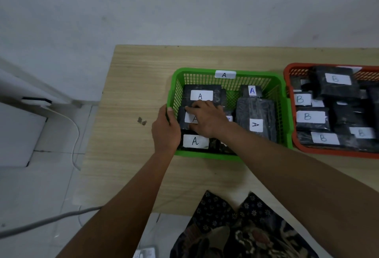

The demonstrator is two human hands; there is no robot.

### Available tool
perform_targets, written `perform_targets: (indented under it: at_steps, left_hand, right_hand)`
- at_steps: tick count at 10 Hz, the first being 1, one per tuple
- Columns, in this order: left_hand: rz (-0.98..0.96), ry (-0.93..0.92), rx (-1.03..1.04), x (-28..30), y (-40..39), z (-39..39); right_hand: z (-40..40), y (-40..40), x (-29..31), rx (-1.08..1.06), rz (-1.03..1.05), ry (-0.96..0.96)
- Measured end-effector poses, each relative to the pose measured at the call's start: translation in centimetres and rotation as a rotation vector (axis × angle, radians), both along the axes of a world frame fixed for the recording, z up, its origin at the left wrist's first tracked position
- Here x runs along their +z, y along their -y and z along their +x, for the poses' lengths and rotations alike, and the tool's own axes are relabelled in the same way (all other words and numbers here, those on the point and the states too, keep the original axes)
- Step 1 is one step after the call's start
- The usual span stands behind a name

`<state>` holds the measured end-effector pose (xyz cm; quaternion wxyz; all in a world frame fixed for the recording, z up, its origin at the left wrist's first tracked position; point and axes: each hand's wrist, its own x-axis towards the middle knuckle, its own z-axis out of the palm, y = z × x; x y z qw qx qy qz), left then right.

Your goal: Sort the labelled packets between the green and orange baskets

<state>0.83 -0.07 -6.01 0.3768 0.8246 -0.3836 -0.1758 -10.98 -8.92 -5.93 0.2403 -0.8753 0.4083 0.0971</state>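
Patterned dark cloth [242, 231] fills the bottom of the view at the near edge of the wooden table [133, 85], and two bare forearms reach up from either side of it.

At the left wall of the green basket [229, 156] the left hand [165, 129] is curled around the rim, thumb on the inner side of the mesh and fingers down the outside. The right hand [207, 119] is inside the basket, laid palm-down with the fingers fairly flat on a black packet [182, 120] whose white label shows part of an "A"; whether it grips the packet or only presses on it cannot be told.

Another A packet [202, 94] lies toward the basket's far left corner, one more [194, 141] at its near left corner, a long one [256, 120] along the right side, and a small one [251, 91] stands against the far wall. A white tag marked "A" [225, 74] sits on the far rim.

Just beside it, toward the table's right edge, the orange basket [328, 152] is piled with black packets labelled "B" [311, 117], partly cut off by the frame.

Off the table's left edge, a white cable [72, 134] trails over the tiled floor [41, 186].
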Motion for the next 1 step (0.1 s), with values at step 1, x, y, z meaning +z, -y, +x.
perform_targets:
  at_steps: [1]
  left_hand:
    - [0.026, 0.06, -0.041, 0.47, 0.0, -0.38]
  right_hand:
    - [-1.62, -0.58, 0.52, -0.046, 0.038, 0.12]
